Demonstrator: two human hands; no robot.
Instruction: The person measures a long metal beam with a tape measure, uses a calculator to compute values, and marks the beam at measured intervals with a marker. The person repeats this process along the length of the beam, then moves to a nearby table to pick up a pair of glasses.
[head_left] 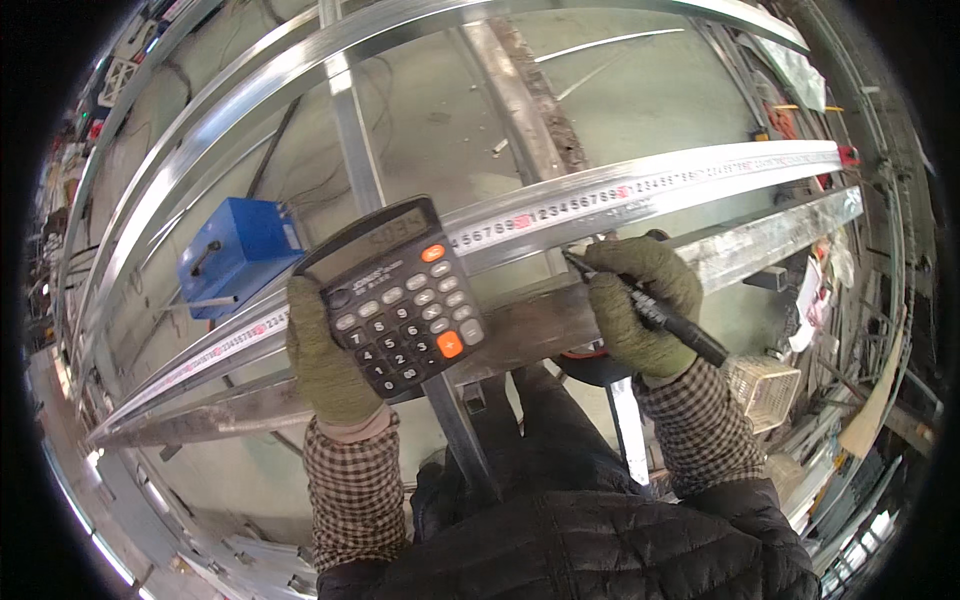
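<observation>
My left hand (325, 350), in a green work glove, grips a black desk calculator (395, 300) by its left side. Its grey and orange keys face me, and digits show on its display. In my right hand (645, 300), also gloved, is a black marker pen (670, 325), its tip pointing up and left toward the metal bars. Beneath both hands a white tape measure (580, 205) stretches along a shiny metal profile (720, 210). The calculator hides part of the tape. Nearer to me, a duller steel beam (535, 325) runs roughly parallel.
A blue metal box (238, 250) stands left of the calculator. More long metal bars (300, 70) cross the far side. At the right are a cream plastic basket (765, 390) and assorted metal stock. A steel crosspiece (455, 430) extends toward my legs.
</observation>
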